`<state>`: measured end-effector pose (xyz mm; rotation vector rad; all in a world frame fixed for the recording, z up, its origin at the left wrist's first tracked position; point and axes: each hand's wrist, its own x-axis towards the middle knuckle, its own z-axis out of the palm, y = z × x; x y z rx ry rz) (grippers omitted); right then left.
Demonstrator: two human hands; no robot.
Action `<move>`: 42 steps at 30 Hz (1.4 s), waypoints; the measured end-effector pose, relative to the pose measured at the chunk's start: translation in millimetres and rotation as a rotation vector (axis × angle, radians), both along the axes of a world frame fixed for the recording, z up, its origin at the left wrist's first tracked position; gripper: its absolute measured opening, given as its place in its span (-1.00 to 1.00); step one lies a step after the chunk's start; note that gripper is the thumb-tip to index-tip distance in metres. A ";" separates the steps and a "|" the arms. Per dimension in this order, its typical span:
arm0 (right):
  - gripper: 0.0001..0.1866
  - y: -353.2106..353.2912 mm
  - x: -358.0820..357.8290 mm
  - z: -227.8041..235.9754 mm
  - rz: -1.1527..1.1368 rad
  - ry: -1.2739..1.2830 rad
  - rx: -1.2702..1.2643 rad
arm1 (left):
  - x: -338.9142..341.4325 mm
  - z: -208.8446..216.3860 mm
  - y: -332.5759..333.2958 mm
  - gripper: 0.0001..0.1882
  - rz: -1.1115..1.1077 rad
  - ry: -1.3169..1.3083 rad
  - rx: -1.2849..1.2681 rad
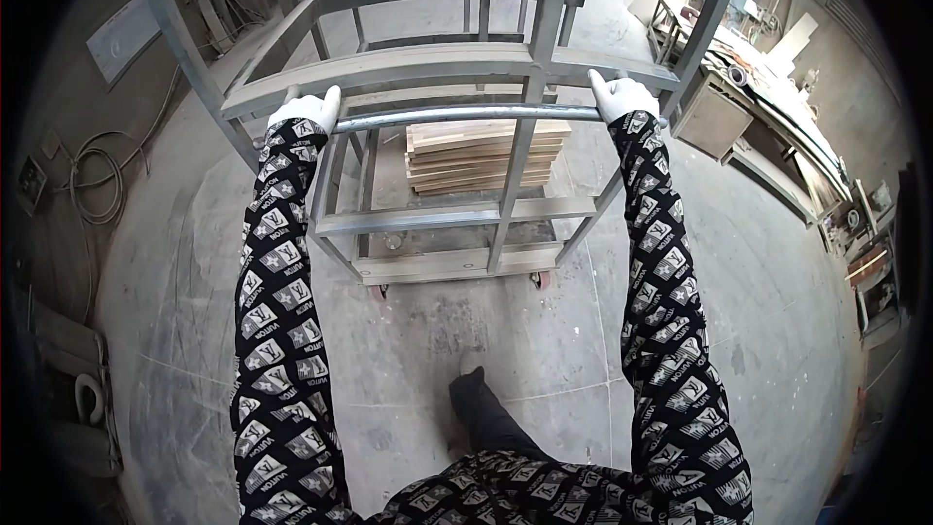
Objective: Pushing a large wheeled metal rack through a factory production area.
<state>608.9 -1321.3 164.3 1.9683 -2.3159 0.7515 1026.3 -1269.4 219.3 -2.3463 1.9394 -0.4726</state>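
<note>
Both my arms reach forward in patterned black sleeves to a grey metal rack cart (418, 219). My left hand (306, 109), in a white glove, is wrapped round the left end of the cart's round metal push bar (466, 115). At the bar's right end my right hand (622, 97), gloved in white too, grips it the same way. Both thumbs point inward and up. A stack of light wooden boards (486, 156) lies low inside the cart, behind the bar and an upright post. The fingers' undersides are hidden.
Small caster wheels (541, 280) carry the cart on a grey concrete floor (466, 331). To the right stands a cluttered workbench (768, 126). A coiled hose (97, 180) hangs on the left wall. One of my feet (470, 365) is stepping forward below the cart.
</note>
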 end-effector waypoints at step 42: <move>-0.34 -16.7 -53.4 -23.2 -0.081 -0.087 -0.090 | -39.6 -7.0 13.5 -0.52 -0.243 -0.135 -0.127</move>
